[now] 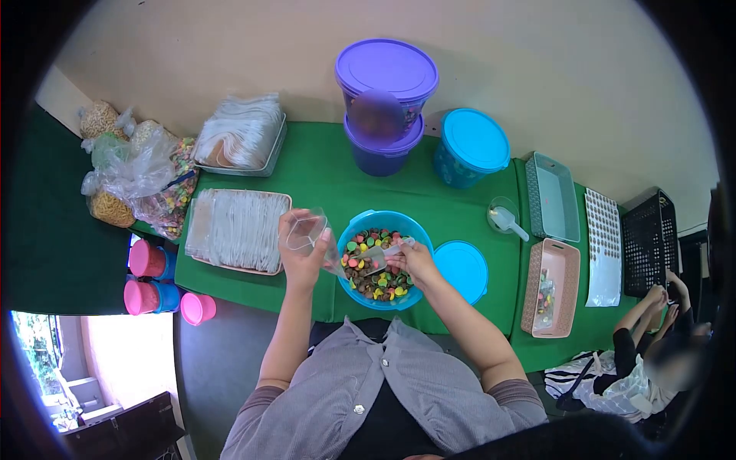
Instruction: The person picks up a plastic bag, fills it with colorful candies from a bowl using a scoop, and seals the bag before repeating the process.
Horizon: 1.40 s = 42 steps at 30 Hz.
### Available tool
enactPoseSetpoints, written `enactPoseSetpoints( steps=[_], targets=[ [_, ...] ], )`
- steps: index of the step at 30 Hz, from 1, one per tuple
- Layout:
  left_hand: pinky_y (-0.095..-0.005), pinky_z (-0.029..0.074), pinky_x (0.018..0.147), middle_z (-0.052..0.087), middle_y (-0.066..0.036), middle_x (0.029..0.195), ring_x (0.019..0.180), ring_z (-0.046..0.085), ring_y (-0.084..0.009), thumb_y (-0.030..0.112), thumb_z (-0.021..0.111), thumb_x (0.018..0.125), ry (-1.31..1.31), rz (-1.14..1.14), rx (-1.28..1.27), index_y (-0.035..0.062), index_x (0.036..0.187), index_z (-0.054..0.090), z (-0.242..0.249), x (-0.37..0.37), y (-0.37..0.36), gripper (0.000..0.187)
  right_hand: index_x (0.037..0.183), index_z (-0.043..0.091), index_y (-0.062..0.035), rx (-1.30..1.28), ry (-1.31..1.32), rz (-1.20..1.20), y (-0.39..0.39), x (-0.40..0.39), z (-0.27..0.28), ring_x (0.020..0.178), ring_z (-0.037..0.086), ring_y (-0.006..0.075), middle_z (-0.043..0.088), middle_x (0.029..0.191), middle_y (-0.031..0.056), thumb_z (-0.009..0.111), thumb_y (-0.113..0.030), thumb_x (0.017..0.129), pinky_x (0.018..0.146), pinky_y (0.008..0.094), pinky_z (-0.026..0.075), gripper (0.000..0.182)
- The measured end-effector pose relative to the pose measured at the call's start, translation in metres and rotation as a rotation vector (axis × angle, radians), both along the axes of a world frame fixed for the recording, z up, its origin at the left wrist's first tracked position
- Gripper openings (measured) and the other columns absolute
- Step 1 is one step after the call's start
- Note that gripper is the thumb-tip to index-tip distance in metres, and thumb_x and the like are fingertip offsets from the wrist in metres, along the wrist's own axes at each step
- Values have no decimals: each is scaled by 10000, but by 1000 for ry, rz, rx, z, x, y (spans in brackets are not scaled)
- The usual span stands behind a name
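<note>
Now, head view: I've got two bare hands working mid-frame, over a green cloth (330,169).
Left hand (303,262): grasping a clear plastic bag (332,257) at the tub's left rim.
Right hand (414,262): fingers closed round the handle of a scoop (374,261), its bowl tilted toward the bag; how full, I can't tell.
Blue tub (376,217): centre of frame, holding multicoloured sweets (383,291), scoop over them.
Blue lid (464,272): flat on the cloth, just right of the tub.
</note>
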<state>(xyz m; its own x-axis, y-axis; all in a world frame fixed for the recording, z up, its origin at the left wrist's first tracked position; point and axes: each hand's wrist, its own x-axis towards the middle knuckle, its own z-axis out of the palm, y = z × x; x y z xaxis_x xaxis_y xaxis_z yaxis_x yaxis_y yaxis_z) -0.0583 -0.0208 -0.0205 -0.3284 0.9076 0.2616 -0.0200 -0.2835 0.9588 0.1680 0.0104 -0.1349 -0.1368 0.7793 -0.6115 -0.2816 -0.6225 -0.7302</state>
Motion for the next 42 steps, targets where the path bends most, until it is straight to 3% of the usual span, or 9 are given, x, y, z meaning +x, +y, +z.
enactPoseSetpoints(
  steps=[11,18,24,27,31,34,36,38,42],
  targets=[
    [-313,475,813,583,-75,989,915,574,-155,121,758,749,165,14,2,49,1130,501,13,-3,0,466,1007,548,-3,242,101,-140,-7,32,77,694,589,125,602,808,70,483,-219,990,654,263,502,226],
    [-325,488,867,617,-114,1048,988,619,-212,62,797,620,590,-419,-222,32,1114,511,9,20,-6,571,944,548,-16,516,97,-344,-16,34,153,653,554,120,588,788,62,475,-199,993,632,263,463,204],
    [-396,462,914,604,-156,1093,1061,578,-328,160,817,573,660,-456,-160,48,1157,514,15,45,-13,667,974,552,17,859,-263,-65,-46,18,181,728,619,176,633,848,91,546,-86,946,665,300,509,106],
    [-390,451,931,560,-150,1132,1059,569,-334,165,821,566,618,-451,-130,49,1174,500,12,47,-18,698,979,582,20,1538,-692,174,-55,21,192,755,643,251,653,876,128,643,-17,850,676,310,515,147],
    [-395,484,868,530,-122,1130,1034,587,-284,142,818,612,668,-299,25,69,1226,382,14,43,-25,757,998,571,22,1565,-561,-123,-57,27,178,767,639,203,643,877,104,564,-68,923,703,291,518,117],
    [-424,474,908,477,-131,1166,1092,556,-309,182,795,665,421,-138,-9,108,1297,218,10,36,-30,859,996,563,24,1105,-530,-246,-43,31,159,779,641,174,641,883,105,534,-55,932,707,292,520,105],
    [-448,453,957,478,-132,1147,1156,518,-340,237,791,693,-244,-235,-120,132,1301,114,20,31,-29,916,1002,559,26,700,-336,26,-30,33,121,798,642,149,638,886,97,530,-58,937,714,288,525,110],
    [-445,429,1000,499,-158,1203,1185,510,-339,339,728,772,-294,-282,-103,113,1318,202,15,23,-27,791,1009,566,29,615,-270,88,-31,37,79,793,649,166,647,873,100,562,-60,919,726,291,533,126],
    [-440,400,1028,482,-175,1346,1217,505,-304,428,465,955,-470,-454,-95,50,1298,437,18,23,-27,511,1074,595,13,717,-844,436,-44,36,77,837,648,215,651,1011,156,589,-70,894,767,320,518,199]
  ],
)
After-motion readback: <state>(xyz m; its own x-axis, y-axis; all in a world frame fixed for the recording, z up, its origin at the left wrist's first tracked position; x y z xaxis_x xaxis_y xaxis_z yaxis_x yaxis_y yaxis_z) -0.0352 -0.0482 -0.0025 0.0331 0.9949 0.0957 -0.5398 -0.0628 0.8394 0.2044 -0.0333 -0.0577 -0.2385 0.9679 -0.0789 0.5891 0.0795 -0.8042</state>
